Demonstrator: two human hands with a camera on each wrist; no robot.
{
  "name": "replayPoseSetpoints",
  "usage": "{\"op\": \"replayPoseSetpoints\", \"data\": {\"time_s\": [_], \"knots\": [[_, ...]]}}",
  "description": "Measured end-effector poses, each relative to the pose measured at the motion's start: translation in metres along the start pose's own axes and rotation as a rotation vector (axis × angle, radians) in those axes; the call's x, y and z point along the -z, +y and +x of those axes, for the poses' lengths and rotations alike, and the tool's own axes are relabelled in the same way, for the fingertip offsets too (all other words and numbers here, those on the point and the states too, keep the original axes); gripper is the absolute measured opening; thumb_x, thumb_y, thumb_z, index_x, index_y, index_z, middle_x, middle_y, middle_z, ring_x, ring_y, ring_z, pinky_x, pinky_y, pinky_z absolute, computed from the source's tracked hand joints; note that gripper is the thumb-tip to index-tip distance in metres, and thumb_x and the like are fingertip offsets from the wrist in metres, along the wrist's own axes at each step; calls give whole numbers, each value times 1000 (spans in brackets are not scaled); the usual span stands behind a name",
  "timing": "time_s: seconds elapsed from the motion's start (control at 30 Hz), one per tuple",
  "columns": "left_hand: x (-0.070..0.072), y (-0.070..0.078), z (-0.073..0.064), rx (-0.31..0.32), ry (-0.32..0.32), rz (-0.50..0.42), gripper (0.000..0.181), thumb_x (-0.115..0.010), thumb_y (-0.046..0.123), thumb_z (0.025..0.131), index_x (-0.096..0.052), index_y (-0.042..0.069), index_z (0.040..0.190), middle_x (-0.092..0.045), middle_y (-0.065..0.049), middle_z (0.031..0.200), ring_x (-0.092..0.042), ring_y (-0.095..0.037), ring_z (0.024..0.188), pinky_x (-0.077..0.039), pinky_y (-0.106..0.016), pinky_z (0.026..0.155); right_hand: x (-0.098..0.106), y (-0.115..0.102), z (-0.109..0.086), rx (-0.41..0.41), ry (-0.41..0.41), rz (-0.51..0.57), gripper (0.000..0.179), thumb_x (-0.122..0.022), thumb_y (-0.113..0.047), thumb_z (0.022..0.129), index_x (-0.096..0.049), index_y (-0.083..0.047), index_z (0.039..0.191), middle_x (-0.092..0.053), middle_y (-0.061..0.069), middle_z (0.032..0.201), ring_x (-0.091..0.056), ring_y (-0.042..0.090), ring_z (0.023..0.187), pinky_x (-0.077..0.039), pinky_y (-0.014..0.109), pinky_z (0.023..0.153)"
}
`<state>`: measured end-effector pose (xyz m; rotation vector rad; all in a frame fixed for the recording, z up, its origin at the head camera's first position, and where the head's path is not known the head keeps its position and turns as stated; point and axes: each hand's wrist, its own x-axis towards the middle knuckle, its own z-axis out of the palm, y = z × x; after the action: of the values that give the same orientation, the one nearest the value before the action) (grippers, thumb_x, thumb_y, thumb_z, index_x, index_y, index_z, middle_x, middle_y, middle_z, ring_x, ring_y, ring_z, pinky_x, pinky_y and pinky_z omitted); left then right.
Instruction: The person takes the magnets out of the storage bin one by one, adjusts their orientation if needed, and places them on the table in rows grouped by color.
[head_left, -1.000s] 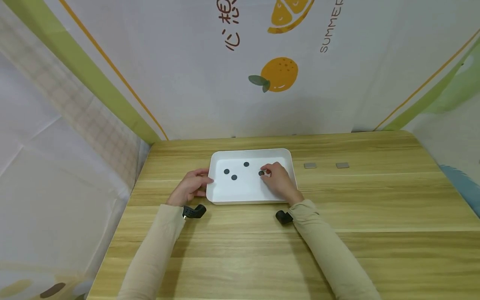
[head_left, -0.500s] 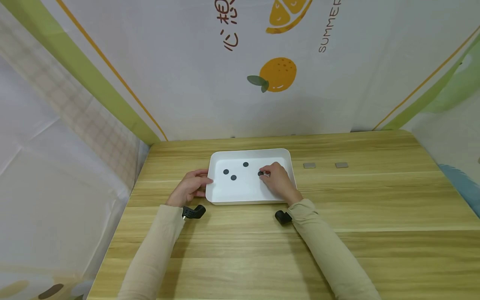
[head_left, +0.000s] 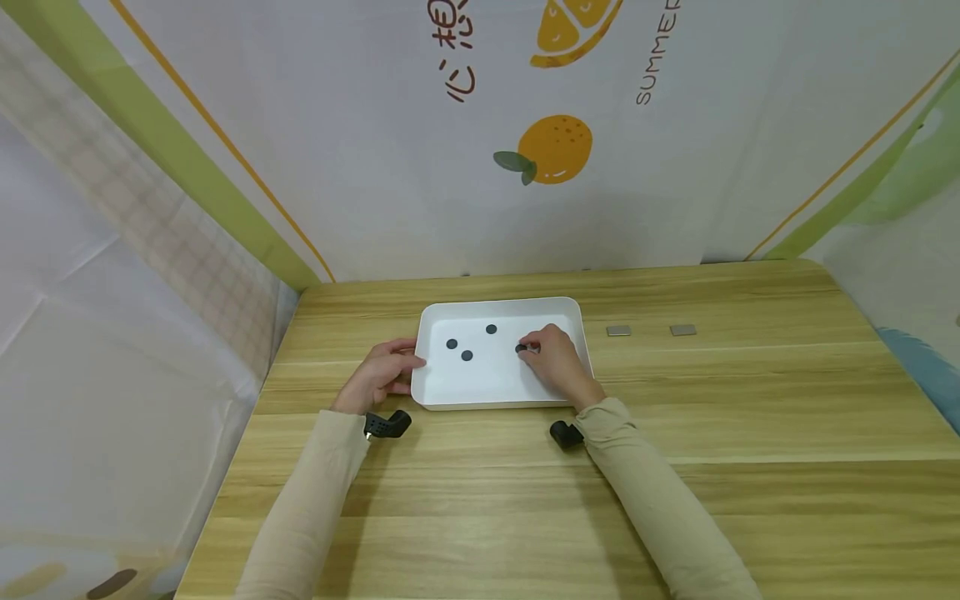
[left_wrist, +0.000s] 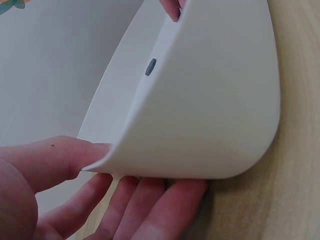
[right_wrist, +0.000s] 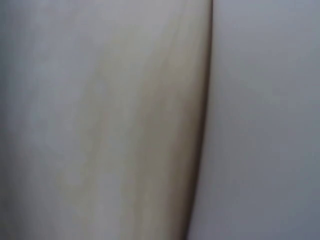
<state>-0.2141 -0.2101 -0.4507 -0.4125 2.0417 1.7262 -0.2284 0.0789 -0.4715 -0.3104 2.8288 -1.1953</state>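
A shallow white tray (head_left: pixel 487 390) stands on the wooden table. My left hand (head_left: pixel 381 371) grips its left end; the left wrist view shows the thumb hooked over the rim and the other fingers against the outer wall. Inside the tray, my right hand (head_left: pixel 557 360) pinches a small black round disc (head_left: pixel 520 348) between thumb and fingertips, low over the tray floor. Three more black discs lie flat to its left: one nearer the back (head_left: pixel 491 329), two farther left (head_left: pixel 452 343). The right wrist view is blurred, showing only the tray wall (right_wrist: pixel 260 120) and tabletop.
Two small grey rectangular plates (head_left: pixel 618 331) lie on the table (head_left: pixel 750 400) to the right of the tray. A white printed cloth (head_left: pixel 420 208) hangs behind the table's back edge, with more cloth along the left side.
The disc in my right fingertips appears to have tilted and dipped slightly. My left hand, the tray and the other discs keep their places; the head view has shifted very slightly.
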Motion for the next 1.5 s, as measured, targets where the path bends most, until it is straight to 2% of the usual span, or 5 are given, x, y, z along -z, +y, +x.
{"op": "replayPoseSetpoints", "data": {"time_s": [0.33, 0.67, 0.87, 1.2, 1.5], "knots": [[0, -1, 1, 2, -2, -1, 58, -59, 5, 91, -39, 5, 145, -53, -17, 134, -65, -9, 76, -59, -27, 62, 3, -2, 2, 5, -11, 15, 17, -69, -11, 85, -75, -1, 97, -69, 11, 95, -58, 25, 92, -47, 38, 87], [1, -1, 0, 6, 5, -7, 58, -60, 5, 90, -39, 5, 144, -55, -14, 129, -65, -9, 76, -58, -26, 60, 2, -3, 4, -51, -28, 26, 15, -69, -12, 82, -75, -1, 90, -71, 9, 92, -60, 25, 95, -48, 39, 90], [0, 1, -1, 20, 16, -2, 56, -60, 6, 90, -41, 7, 143, -54, -14, 131, -65, -10, 78, -59, -27, 61, 2, -2, 4, -36, -19, -1, 14, -69, -14, 80, -75, -2, 87, -71, 9, 92, -61, 25, 94, -49, 38, 88], [1, 2, -2, 22, 15, 10, 56, -59, 7, 91, -40, 7, 144, -53, -15, 133, -66, -11, 78, -59, -28, 63, 3, -2, 4, -64, -22, -42, 17, -70, -20, 78, -73, -5, 86, -69, 8, 91, -60, 23, 89, -50, 37, 83], [1, 1, -2, 12, 13, -1, 56, -60, 5, 91, -41, 5, 144, -54, -15, 131, -65, -10, 76, -59, -27, 61, 0, 1, 5, -97, 12, -8, 20, -69, -24, 79, -68, -7, 91, -68, 6, 91, -58, 21, 86, -49, 34, 80]]}}
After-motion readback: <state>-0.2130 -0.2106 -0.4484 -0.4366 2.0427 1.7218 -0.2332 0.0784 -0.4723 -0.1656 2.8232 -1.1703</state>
